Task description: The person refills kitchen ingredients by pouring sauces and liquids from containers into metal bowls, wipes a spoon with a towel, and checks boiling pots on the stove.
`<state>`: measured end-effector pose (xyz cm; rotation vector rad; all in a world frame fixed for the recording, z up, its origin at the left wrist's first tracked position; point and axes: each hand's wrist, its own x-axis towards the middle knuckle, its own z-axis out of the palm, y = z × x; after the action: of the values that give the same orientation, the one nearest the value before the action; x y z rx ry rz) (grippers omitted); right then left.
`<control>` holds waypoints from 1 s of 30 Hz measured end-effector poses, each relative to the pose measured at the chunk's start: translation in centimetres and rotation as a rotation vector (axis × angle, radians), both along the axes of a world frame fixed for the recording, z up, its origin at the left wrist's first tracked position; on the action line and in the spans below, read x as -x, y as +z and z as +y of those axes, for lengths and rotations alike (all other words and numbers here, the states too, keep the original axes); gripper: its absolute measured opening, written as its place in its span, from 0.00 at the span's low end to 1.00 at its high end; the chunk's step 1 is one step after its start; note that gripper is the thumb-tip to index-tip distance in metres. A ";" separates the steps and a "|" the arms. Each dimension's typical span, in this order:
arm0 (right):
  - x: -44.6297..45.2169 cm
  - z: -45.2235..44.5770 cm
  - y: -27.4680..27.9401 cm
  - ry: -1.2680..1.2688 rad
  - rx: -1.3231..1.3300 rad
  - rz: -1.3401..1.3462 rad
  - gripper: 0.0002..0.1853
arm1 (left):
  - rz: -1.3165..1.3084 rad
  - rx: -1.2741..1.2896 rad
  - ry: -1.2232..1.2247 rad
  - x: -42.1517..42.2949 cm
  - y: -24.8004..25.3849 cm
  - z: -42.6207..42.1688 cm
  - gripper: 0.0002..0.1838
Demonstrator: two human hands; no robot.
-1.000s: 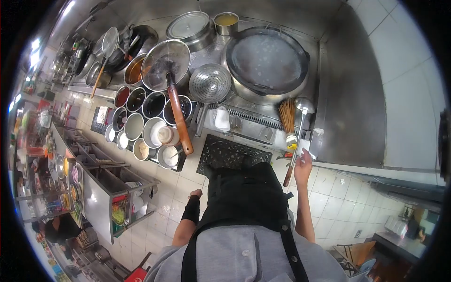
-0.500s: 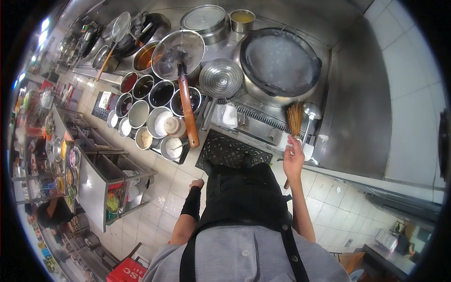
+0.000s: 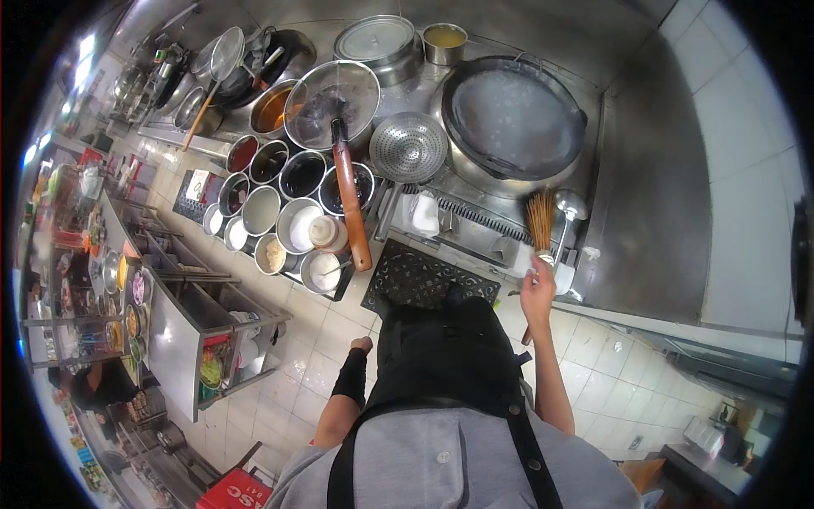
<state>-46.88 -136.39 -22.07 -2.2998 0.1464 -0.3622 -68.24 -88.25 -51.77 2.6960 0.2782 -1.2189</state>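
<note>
My right hand (image 3: 538, 284) is at the handle end of a bamboo brush (image 3: 540, 219), its fingers bent around the bound end; how firmly they close on it is hard to see. Just right of the brush lies a steel ladle (image 3: 571, 204), its handle running down behind my hand. My left hand (image 3: 362, 343) hangs low beside the black apron, below a dark sleeve, its fingers too small to read. Above the brush, a wok (image 3: 515, 119) of steaming, cloudy liquid sits on the stove. A perforated skimmer (image 3: 409, 148) rests to the left of the wok.
Several seasoning pots (image 3: 260, 209) stand at the left, with a wooden-handled strainer (image 3: 352, 204) across them. Behind are a lidded pot (image 3: 374, 39) and a small pot of yellow liquid (image 3: 444, 36). A white cloth (image 3: 424, 214) lies on the stove's front ledge. A black mat (image 3: 428, 277) covers the floor.
My right hand has moved from beside the ladle's handle to the brush's handle end. My left hand stays low. The camera view has shifted, moving the stove items slightly right.
</note>
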 end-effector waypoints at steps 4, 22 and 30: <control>1.2 -2.4 -0.6 -0.124 -0.071 0.065 0.19 | 0.027 -0.024 -0.061 -0.5 0.6 -0.5 0.09; 2.8 -3.6 -7.6 0.084 -0.376 0.149 0.09 | 0.008 -0.035 -0.156 -1.3 -0.8 -1.1 0.11; 0.6 3.0 -19.8 -0.261 -1.023 1.076 0.28 | -0.191 -0.031 -0.243 -4.3 2.0 -1.6 0.11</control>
<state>-47.50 -133.36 -41.85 -1.2230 0.9221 0.7202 -63.95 -89.88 -49.77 2.9130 -0.0579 -1.0078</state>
